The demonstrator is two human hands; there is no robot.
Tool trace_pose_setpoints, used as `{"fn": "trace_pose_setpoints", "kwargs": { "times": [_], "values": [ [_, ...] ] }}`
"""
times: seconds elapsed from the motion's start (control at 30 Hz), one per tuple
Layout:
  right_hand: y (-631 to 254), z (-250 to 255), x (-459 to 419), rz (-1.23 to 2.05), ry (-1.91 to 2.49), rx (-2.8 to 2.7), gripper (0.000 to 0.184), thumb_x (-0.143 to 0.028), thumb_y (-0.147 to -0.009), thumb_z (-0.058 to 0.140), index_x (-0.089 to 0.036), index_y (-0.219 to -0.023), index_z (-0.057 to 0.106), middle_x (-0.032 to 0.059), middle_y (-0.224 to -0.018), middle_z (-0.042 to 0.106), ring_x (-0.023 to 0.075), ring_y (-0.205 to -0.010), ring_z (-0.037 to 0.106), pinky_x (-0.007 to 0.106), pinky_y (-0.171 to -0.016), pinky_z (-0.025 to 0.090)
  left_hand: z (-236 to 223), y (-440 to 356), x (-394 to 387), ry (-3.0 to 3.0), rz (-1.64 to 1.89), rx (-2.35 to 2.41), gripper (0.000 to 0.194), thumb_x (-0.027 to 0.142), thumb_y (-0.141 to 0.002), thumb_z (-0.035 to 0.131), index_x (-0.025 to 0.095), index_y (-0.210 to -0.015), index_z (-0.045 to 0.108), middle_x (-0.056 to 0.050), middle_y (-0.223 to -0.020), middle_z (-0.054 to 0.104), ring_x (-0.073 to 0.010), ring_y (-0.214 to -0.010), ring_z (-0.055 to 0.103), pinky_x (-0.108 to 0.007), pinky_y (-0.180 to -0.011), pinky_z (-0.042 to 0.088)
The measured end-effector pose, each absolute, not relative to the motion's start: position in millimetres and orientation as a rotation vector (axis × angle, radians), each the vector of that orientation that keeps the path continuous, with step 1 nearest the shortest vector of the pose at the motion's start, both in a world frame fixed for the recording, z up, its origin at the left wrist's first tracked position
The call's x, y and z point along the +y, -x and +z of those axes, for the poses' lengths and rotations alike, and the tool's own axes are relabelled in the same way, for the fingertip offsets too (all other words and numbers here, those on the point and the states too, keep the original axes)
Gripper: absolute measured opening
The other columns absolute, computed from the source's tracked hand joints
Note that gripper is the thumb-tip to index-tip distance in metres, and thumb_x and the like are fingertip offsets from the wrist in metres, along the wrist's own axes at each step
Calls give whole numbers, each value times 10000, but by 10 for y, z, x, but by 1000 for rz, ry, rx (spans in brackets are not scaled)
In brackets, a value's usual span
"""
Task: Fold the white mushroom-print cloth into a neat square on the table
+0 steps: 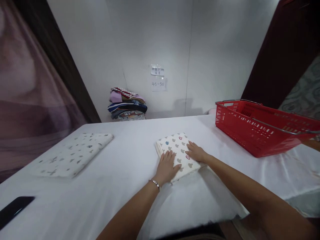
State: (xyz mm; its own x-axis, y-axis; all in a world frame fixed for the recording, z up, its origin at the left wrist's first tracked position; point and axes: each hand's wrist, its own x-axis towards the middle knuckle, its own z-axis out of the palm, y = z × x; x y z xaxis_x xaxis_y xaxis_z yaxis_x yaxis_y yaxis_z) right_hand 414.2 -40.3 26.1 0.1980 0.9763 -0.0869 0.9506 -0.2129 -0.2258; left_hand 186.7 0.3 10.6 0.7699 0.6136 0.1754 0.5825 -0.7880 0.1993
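A folded white cloth [178, 150] printed with grey, red and blue figures lies flat on the white-covered table [135, 150] in front of me. My left hand [167, 168] rests on its near left part, fingers stretched out and spread. On its right side lies my right hand [196, 152], also flat with the fingers apart. Neither hand is wrapped around anything. Below the folded cloth, a whitish sheet-like piece [195, 200] spreads toward me between my forearms; I cannot tell whether it is joined to the cloth.
Another folded patterned cloth [75, 155] lies at the left. A red plastic basket [250, 133] with metal handles stands at the right. A black phone-like object [16, 210] sits near the left front edge. Behind the table is a stack of folded fabrics [127, 105] against the wall.
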Motion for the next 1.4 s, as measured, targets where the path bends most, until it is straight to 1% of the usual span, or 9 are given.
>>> {"fn": "trace_pose_setpoints", "kwargs": {
  "times": [0.1, 0.23, 0.57, 0.7, 0.83, 1.03, 1.17, 1.27, 1.4],
  "values": [
    [-4048, 414, -257, 240, 2348, -1913, 595, -489, -893, 333, -189, -1406, 307, 101, -1515, 165, 286, -1386, 107, 516, -1062, 177, 106, -1877, -12, -2806, 372, 965, 645, 556, -876, 306, 158, -1382, 343, -90, -1478, 285, -248, -1384, 170, -457, -1136, 126],
    [-3773, 553, 170, 184, 2184, -2069, 626, -509, -907, 284, -161, -1426, 259, 104, -1521, 140, 251, -1395, 61, 479, -1087, 122, 88, -1866, -34, -2778, 410, 956, 657, 563, -872, 317, 158, -1389, 328, -98, -1477, 285, -247, -1383, 173, -462, -1137, 121],
    [-3369, 200, 895, 257, 1994, -2197, 557, -490, -905, 336, -180, -1364, 385, 106, -1447, 345, 270, -1354, 221, 500, -1082, 101, 87, -1829, -69, -2643, 489, 917, 688, 588, -861, 322, 157, -1398, 315, -105, -1478, 278, -249, -1389, 150, -478, -1141, 125],
    [-3457, 283, 944, 359, 1920, -2182, 537, -480, -903, 348, -186, -1345, 426, 104, -1402, 418, 259, -1324, 302, 483, -1084, 143, 55, -1831, -76, -2620, 518, 895, 683, 586, -852, 347, 160, -1386, 338, -99, -1479, 279, -248, -1390, 148, -478, -1149, 111],
    [-3459, 479, 1164, 547, 1858, -2163, 494, -408, -891, 376, -171, -1307, 498, 83, -1352, 484, 238, -1248, 430, 366, -1053, 293, 36, -1837, -89, -2578, 562, 893, 689, 584, -848, 359, 156, -1387, 334, -97, -1477, 284, -247, -1392, 138, -483, -1154, 100],
    [-3389, 595, 1489, 862, 1823, -2310, 476, -203, -700, 536, -201, -1165, 635, 24, -1165, 639, 223, -1041, 593, 259, -881, 450, 52, -1819, -102, -2485, 639, 850, 645, 539, -831, 440, 186, -1367, 370, -81, -1462, 320, -259, -1379, 182, -507, -1150, 122],
    [-3412, 682, 1592, 1113, 1822, -2341, 417, -245, -627, 602, -191, -1027, 704, 33, -1045, 688, 234, -920, 626, 270, -770, 476, 65, -1811, -97, -2445, 668, 823, 617, 516, -821, 473, 200, -1345, 399, -80, -1449, 343, -282, -1368, 208, -536, -1142, 124],
    [-3420, 703, 1640, 1084, 1836, -2369, 387, -270, -583, 649, -192, -955, 723, 43, -977, 702, 232, -862, 623, 277, -730, 469, 104, -1797, -103, -2442, 666, 816, 586, 496, -811, 499, 198, -1311, 430, -78, -1434, 366, -285, -1358, 227, -531, -1142, 121],
    [-3412, 600, 1661, 1083, 1719, -2301, 337, -272, -593, 642, -170, -906, 713, 31, -863, 701, 203, -805, 611, 252, -693, 460, 165, -1777, -137, -2510, 624, 722, 365, 383, -863, 447, 227, -1185, 517, -54, -1332, 487, -241, -1318, 308, -515, -1148, 94]
  ]
}}
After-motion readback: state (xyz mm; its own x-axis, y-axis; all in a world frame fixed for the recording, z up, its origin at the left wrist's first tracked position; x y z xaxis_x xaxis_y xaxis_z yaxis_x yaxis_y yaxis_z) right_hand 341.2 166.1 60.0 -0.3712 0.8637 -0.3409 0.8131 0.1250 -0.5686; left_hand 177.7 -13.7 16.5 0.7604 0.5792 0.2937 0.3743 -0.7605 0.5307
